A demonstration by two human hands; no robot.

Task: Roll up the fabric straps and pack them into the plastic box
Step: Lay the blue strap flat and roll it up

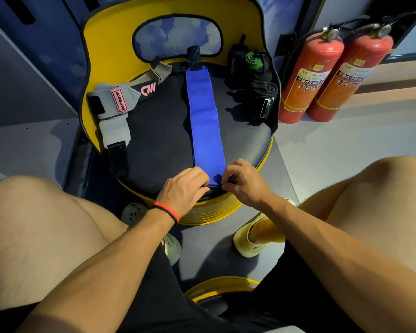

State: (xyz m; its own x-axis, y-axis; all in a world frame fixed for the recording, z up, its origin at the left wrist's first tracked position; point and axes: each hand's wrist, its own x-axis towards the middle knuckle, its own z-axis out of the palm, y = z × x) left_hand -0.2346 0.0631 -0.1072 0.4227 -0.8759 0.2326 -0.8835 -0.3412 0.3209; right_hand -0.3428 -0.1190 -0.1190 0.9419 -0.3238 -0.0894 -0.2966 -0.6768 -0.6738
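A long blue fabric strap lies flat down the middle of a dark round seat, its black end at the backrest. At its near end, my left hand and my right hand pinch the two corners of the strap, which is slightly folded over there. A grey strap with a pink label lies loose on the seat's left. Black straps and a green rolled one sit at the right rear. No plastic box is in view.
The seat belongs to a yellow chair with a cut-out back. Two red fire extinguishers stand on the floor at the right. My bare knees flank the seat, and my feet in light clogs rest below it.
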